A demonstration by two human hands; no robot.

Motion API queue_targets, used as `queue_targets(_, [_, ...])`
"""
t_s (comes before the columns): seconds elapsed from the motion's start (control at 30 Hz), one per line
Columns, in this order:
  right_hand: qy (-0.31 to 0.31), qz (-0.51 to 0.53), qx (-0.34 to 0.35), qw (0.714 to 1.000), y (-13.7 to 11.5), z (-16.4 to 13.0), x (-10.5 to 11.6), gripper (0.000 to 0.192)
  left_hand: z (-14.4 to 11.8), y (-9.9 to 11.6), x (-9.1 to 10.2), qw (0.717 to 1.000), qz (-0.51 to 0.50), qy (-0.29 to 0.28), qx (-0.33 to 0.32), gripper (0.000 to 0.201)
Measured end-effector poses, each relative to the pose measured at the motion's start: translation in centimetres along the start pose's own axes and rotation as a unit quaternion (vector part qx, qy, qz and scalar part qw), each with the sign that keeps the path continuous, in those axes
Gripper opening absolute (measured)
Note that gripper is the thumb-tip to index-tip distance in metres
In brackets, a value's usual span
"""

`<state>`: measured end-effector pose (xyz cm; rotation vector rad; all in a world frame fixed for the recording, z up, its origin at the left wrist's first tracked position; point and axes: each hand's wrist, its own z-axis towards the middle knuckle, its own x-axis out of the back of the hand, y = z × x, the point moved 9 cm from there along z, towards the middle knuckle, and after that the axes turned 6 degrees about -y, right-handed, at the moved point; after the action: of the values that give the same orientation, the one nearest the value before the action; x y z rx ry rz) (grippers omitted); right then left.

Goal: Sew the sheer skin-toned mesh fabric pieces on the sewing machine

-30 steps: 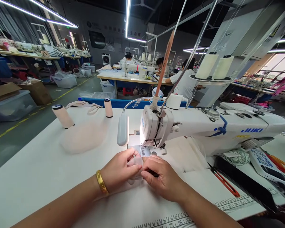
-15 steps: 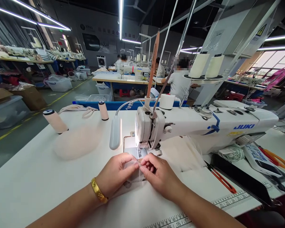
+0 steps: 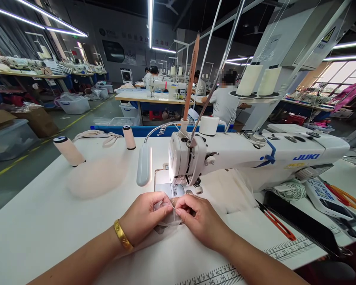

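Just in front of the needle of a white sewing machine (image 3: 225,152), my two hands meet. Thumb and fingers of my left hand (image 3: 146,213) pinch a piece of thin, sheer fabric (image 3: 172,219). My right hand (image 3: 200,219) pinches the same fabric's edge close beside the left fingertips. The sheer cloth hangs from the fingers over the table, partly see-through. Behind the fingertips sits the metal needle plate (image 3: 163,188), with the presser foot (image 3: 175,190) above it. The exact edge between the fingers is too small to make out.
Left of the machine lie a pale fabric oval (image 3: 96,180), thread cones (image 3: 69,151) and a grey lamp (image 3: 143,166). Sheer fabric (image 3: 225,190) lies under the machine arm. To the right are orange-handled snips (image 3: 280,227), a black tray (image 3: 302,221) and a printed ruler (image 3: 219,275).
My right hand has shifted slightly, its fingers curling more flatly over the fabric edge. The sheer fabric between the hands has spread a little. Both hands still pinch it.
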<state>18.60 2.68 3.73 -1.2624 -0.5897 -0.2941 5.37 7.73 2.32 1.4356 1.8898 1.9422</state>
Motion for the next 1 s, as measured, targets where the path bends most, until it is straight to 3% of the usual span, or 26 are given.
queue_targets(0.3, [-0.019,0.061,-0.055,0.996,1.0,0.0,-0.4,0.003,0.2,0.0,0.0,0.999,-0.051,0.015,0.007,0.033])
queue_targets(0.43, [-0.018,0.081,-0.067,0.994,1.1,0.0,-0.6,0.013,0.0,0.2,0.1,0.998,-0.049,0.026,0.004,0.036])
queue_targets(0.53, [-0.015,0.085,-0.073,0.994,1.3,0.0,-0.6,0.01,-0.1,0.4,0.0,0.998,-0.059,0.024,-0.005,0.035])
queue_targets(1.0, [0.025,0.01,-0.005,1.0,0.3,0.2,0.1,0.012,-0.1,0.1,-0.5,0.999,-0.043,0.024,-0.014,0.031])
